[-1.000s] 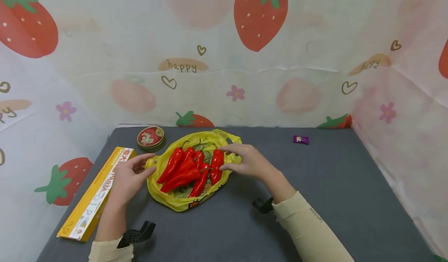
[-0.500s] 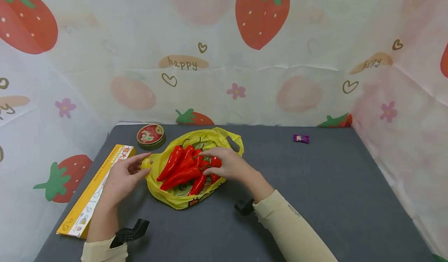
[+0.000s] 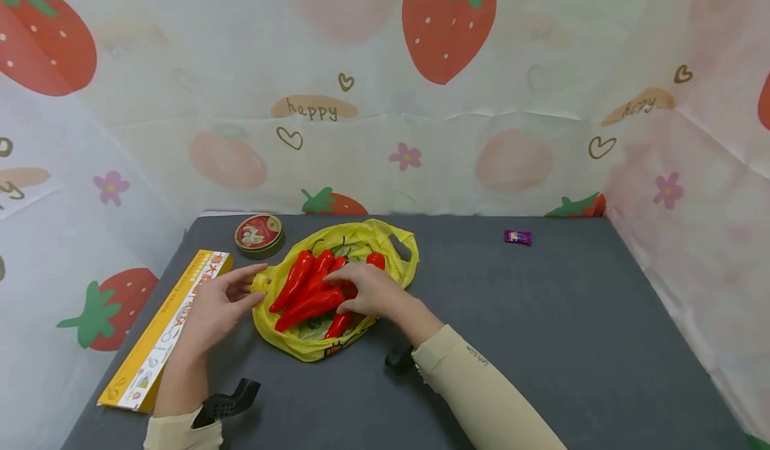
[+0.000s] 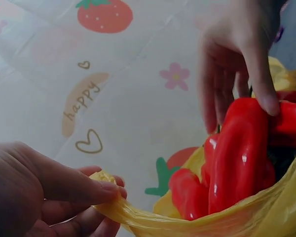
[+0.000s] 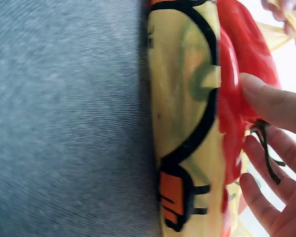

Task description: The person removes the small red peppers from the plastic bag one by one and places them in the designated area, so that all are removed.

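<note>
The right hand [image 3: 371, 288] is over the middle of the group of red peppers [image 3: 309, 309]; half a second earlier it was slightly further right. Its fingers are loosely bent and well parted, astride the stem of one pepper [image 5: 249, 54]; the thumb touches the pepper's skin, with no closed grip evident. The left hand [image 3: 213, 313], near its earlier position, pinches the gathered edge of the yellow plastic bag [image 3: 291, 348] between thumb and fingers. The peppers lie inside the open bag, on the desk [image 3: 571, 316]. Black and orange print on the bag's near side is cut off and cannot be read.

Left of the bag, a long yellow and white box [image 3: 159, 333] carries lettering partly hidden by the left hand. Behind these stands a round tin [image 3: 259, 234] with a red label, its text too small to read. A purple packet [image 3: 518, 237] lies well apart, at far right. The backdrop cloth [image 3: 511, 69] reads "happy".
</note>
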Tool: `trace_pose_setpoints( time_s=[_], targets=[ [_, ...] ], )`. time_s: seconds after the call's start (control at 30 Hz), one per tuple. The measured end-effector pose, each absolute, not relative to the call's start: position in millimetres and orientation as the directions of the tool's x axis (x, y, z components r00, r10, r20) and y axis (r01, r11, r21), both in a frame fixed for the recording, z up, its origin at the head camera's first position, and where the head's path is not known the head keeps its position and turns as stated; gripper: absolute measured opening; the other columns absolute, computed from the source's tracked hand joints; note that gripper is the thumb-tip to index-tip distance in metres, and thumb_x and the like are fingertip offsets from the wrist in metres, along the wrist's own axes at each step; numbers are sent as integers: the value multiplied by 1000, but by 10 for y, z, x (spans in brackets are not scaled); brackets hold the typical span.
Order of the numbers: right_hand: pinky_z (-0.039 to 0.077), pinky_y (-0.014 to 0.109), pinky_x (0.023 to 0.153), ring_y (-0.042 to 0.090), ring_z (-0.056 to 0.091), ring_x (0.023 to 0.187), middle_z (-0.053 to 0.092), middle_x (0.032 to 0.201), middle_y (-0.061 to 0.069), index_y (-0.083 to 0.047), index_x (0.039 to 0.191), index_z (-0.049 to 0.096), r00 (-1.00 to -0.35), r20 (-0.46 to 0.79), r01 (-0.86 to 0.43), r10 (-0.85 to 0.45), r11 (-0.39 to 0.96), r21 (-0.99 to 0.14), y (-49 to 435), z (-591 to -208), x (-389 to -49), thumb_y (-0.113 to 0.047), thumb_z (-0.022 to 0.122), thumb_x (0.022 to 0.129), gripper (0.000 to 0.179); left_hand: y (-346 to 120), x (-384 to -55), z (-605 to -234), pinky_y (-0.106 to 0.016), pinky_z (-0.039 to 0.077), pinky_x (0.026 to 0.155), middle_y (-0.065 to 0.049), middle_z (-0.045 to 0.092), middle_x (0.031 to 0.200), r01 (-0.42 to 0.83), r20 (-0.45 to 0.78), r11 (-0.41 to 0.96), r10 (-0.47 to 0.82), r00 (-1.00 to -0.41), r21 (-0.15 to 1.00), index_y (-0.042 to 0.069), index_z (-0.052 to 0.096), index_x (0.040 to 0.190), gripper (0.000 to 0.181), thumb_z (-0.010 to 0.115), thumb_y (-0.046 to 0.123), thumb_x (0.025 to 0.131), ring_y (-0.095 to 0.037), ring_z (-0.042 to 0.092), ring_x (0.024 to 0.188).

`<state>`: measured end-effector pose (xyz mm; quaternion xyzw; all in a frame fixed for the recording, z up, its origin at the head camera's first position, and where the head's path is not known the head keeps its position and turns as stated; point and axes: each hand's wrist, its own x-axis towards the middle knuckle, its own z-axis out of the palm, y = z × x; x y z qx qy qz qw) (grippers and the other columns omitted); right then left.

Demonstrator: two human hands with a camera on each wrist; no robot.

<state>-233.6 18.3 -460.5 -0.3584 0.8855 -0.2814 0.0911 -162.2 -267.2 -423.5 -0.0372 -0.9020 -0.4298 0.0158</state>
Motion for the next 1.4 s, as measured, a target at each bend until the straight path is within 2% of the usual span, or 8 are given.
trace_pose_setpoints(
  time_s=[0.1, 0.23, 0.47, 0.63, 0.77, 0.97, 1.2, 1.4],
  targets=[
    [49, 31, 102, 16, 59, 122, 65, 133, -1, -19, 129, 69, -728, 62, -592, -683, 580, -560, 179, -4623, -2326, -24, 82, 85, 45, -2671, -1614, -4228, -14, 53, 77, -17, 66, 121, 70, 49, 616, 50, -998, 784, 13, 59, 142, 49, 71, 18, 95, -29, 62, 106],
    [53, 33, 96, 18, 62, 114, 68, 126, 0, -16, 123, 71, -741, 127, -559, -660, 501, -660, 251, -4630, -2316, -21, 83, 85, 40, -2681, -1619, -4224, -15, 53, 76, -17, 66, 121, 79, 56, 610, 56, -997, 788, 12, 59, 142, 49, 71, 18, 95, -28, 61, 105],
    [56, 39, 93, 20, 64, 112, 69, 123, 2, -11, 129, 66, -826, 149, -293, -544, 188, -937, 500, -4620, -2297, -16, 82, 86, 47, -2668, -1641, -4251, -16, 54, 76, -17, 66, 120, 85, 59, 586, 64, -996, 806, 10, 59, 141, 48, 71, 16, 95, -25, 59, 101],
    [58, 35, 88, 23, 65, 117, 70, 125, 8, -3, 119, 66, -892, 137, -144, -431, -15, -989, 724, -4530, -2248, -11, 81, 86, 37, -2663, -1653, -4250, -14, 53, 77, -17, 65, 121, 68, 43, 580, 57, -997, 812, 11, 58, 142, 49, 70, 14, 95, -27, 59, 104],
    [60, 36, 85, 23, 70, 108, 71, 121, 10, 1, 113, 66, -925, 101, -63, -367, -115, -991, 911, -4474, -2231, -6, 79, 86, 30, -2664, -1653, -4245, -13, 52, 78, -17, 64, 121, 62, 41, 583, 49, -998, 810, 11, 59, 142, 49, 70, 14, 94, -28, 59, 104],
    [59, 38, 88, 18, 70, 106, 69, 125, 14, 6, 128, 62, -942, 68, -33, -328, -110, -993, 1174, -4419, -2197, -7, 76, 89, 43, -2655, -1657, -4244, -12, 52, 79, -18, 64, 122, 70, 45, 582, 57, -997, 810, 10, 58, 142, 50, 70, 12, 94, -29, 60, 105],
    [58, 43, 91, 19, 72, 98, 71, 115, 10, 5, 127, 64, -967, 31, -25, -255, -25, -999, 1487, -4396, -2147, -12, 76, 91, 42, -2654, -1658, -4258, -12, 52, 79, -17, 65, 122, 73, 43, 580, 64, -997, 811, 10, 58, 142, 50, 70, 15, 94, -28, 61, 105],
    [58, 34, 89, 16, 70, 100, 70, 117, 3, 4, 134, 61, -982, 7, -14, -189, 36, -999, 1837, -4402, -2096, -21, 71, 96, 46, -2665, -1662, -4286, -11, 51, 80, -16, 65, 122, 83, 51, 579, 72, -996, 811, 10, 59, 142, 49, 71, 13, 94, -27, 60, 105]
  ],
)
